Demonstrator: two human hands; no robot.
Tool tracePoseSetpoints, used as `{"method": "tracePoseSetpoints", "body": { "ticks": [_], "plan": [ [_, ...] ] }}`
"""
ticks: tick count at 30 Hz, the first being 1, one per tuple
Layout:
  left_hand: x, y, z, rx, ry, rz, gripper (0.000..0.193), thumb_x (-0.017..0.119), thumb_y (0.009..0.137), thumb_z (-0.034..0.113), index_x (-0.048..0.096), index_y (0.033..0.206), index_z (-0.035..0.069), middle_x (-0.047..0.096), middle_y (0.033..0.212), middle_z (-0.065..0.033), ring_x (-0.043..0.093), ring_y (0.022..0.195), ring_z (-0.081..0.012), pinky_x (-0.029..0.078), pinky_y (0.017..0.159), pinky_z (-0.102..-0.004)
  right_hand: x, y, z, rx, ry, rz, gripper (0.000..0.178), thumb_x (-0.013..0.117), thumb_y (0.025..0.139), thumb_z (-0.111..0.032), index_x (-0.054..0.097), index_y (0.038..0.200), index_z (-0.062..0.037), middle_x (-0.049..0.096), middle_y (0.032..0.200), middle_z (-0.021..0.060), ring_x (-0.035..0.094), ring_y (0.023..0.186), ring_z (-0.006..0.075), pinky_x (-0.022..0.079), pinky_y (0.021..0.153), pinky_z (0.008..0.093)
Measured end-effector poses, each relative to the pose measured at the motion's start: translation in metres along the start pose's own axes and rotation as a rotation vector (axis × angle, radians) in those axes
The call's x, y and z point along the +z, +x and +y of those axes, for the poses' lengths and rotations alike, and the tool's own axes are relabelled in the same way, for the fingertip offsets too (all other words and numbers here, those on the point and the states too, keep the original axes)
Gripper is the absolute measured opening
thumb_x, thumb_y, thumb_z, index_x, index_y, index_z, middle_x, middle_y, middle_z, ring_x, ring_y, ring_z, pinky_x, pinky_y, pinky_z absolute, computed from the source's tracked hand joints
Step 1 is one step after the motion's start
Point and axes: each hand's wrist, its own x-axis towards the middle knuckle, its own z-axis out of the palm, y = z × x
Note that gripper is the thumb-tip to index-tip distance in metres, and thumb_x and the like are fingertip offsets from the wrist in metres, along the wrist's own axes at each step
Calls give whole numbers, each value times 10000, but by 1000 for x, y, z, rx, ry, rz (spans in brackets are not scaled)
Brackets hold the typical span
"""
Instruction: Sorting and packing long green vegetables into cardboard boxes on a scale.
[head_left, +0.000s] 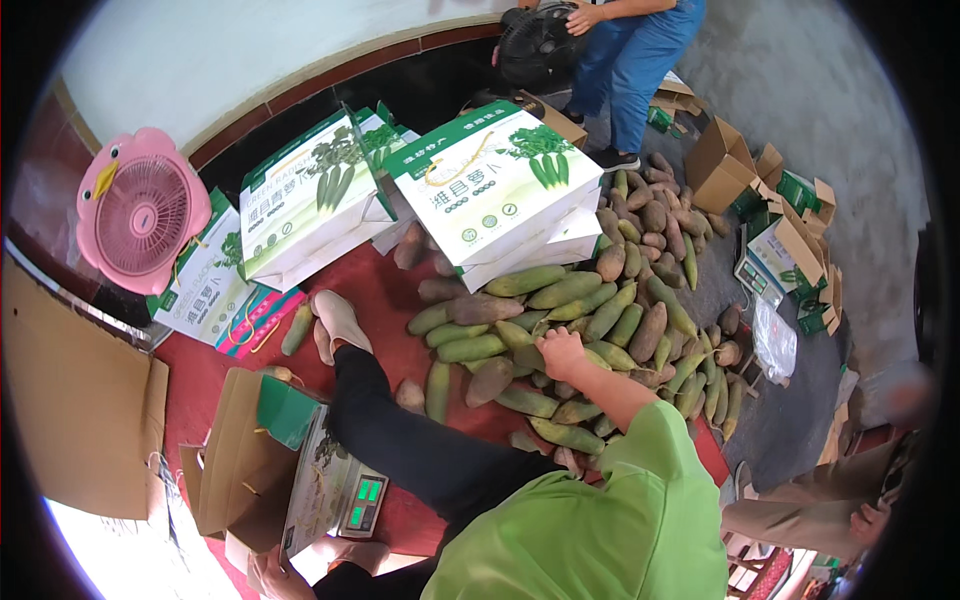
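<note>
My right hand (562,353) reaches into a big heap of green radishes (566,290), fingers curled down over a green radish whose shape is mostly hidden beneath it. Some radishes in the heap are pale green, others brown with soil. At the lower left, my left hand (277,577) grips the near lower edge of an open cardboard box (240,460); its fingers show only in part. The box has a green and white printed side and a green inner flap. It stands on or against a digital scale (364,502) with lit green displays, between my feet.
White-and-green gift boxes (495,185) stand beyond the heap, beside a pink fan (145,210). At the back a person in blue trousers (635,60) handles a black fan (538,45). Open cartons (720,165) lie at right. Another person's legs (800,515) show lower right.
</note>
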Motion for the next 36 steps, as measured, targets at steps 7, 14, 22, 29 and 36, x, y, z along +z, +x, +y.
{"method": "tracePoseSetpoints", "body": {
  "ticks": [7,14,22,29,36],
  "plan": [
    [-5,0,12,14,43,30,150,651,783,105,695,909,37,599,880,-110,577,921,-325,455,807,-436,-34,7,-23,-79,-17,115,532,696,696,-188,570,1212,-146,582,1100,100,546,1079,299,477,850,455],
    [-5,1,10,-120,-5,-71,177,621,817,108,699,964,47,622,950,-99,586,977,-312,479,800,-422,-79,9,-40,-131,123,193,638,759,642,-215,553,1244,-167,585,1092,97,547,1068,312,482,858,462],
    [-5,4,8,-68,-15,-95,171,609,825,113,697,962,59,602,919,-98,588,912,-309,477,759,-418,-165,15,-77,-310,226,379,638,763,655,-178,545,1254,-145,577,1111,109,540,1075,327,474,858,466],
    [-3,-3,0,-118,-38,-112,195,619,778,25,692,958,36,595,899,-111,586,890,-310,478,769,-402,-257,8,-140,-599,359,577,654,768,663,-178,535,1274,-155,574,1137,87,528,1078,313,452,893,442],
    [-7,2,7,-124,-42,-85,227,613,742,13,701,947,49,588,891,-86,578,893,-292,478,783,-402,-334,-23,-224,-926,420,731,661,789,635,-149,563,1256,-157,586,1132,98,540,1040,330,459,886,421]
  ]
}}
